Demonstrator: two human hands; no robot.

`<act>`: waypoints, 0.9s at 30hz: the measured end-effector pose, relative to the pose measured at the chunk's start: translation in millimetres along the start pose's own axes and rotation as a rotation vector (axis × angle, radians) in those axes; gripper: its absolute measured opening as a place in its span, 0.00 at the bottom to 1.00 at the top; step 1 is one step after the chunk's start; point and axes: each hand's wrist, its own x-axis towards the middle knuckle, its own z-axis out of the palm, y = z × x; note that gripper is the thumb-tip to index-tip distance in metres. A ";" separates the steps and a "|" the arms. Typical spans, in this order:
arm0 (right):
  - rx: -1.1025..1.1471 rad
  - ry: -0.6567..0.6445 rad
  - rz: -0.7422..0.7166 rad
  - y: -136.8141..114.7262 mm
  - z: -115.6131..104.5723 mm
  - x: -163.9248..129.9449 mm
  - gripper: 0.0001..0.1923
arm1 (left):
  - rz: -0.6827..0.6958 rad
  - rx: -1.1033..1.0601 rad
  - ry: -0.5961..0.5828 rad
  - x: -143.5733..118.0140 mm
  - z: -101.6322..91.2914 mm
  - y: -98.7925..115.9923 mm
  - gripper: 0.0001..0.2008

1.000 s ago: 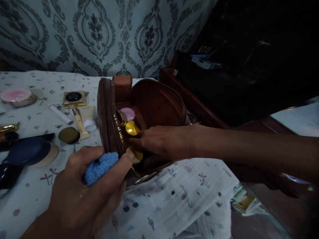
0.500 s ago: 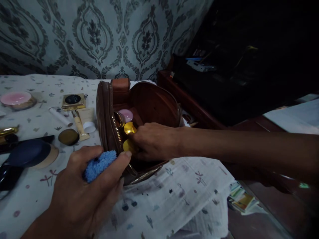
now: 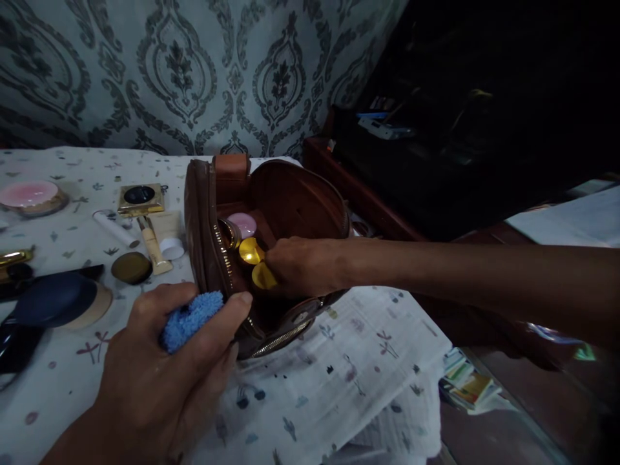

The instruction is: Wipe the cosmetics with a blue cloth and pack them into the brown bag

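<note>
My left hand is closed around a fluffy blue cloth, at the front left edge of an open brown makeup bag. Its thumb rests near the bag's zipper. Reaching in from the right, my right hand is inside the bag with curled fingers against a round gold-lidded container; the fingertips are mostly hidden. A second shiny gold lid sits just behind that one. Further back in the bag are a pink round lid and a dark jar with a gold rim.
On the patterned cloth to the left lie a gold compact, a white tube, a small beige tube, a pink-lidded jar and a dark blue round item. Booklets lie lower right, beyond the cloth's edge.
My right hand has shifted slightly up inside the bag, and the nearer gold-lidded container has moved right with it. My left hand keeps its grip on the blue cloth.
</note>
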 end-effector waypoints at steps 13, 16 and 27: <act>-0.005 0.135 0.017 -12.1 -2.3 -27.1 0.30 | 0.096 -0.020 -0.021 5.4 -3.0 -3.9 0.21; -0.013 0.210 -0.077 -15.5 -12.4 -38.1 0.19 | 0.066 -0.026 -0.013 5.0 -2.4 -3.3 0.21; 0.087 0.254 -0.464 -16.8 8.0 5.5 0.11 | 0.081 -0.056 -0.017 5.8 -3.0 -1.4 0.18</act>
